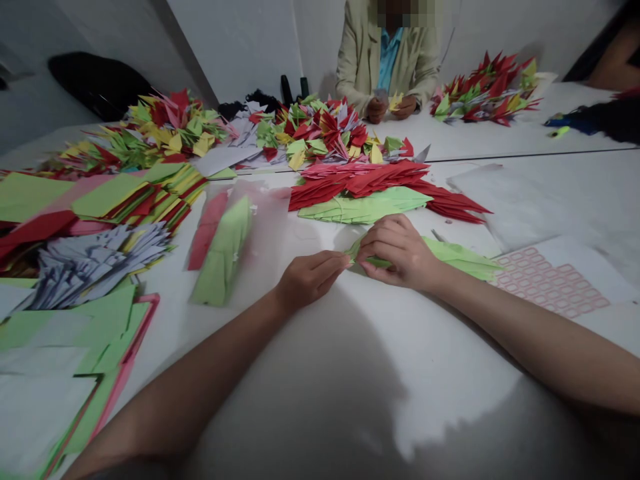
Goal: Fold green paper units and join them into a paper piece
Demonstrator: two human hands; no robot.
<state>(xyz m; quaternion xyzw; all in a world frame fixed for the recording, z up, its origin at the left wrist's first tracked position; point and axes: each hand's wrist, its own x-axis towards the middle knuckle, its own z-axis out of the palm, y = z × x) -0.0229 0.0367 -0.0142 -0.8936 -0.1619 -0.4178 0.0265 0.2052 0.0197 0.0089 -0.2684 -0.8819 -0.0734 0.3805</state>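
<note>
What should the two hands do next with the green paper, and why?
Probably press the fold flat: the left hand and right hand both pinch one small green paper piece between them, and it looks only partly folded.

Red paper stack (380, 181) — pink sticker sheet (547, 280)
</note>
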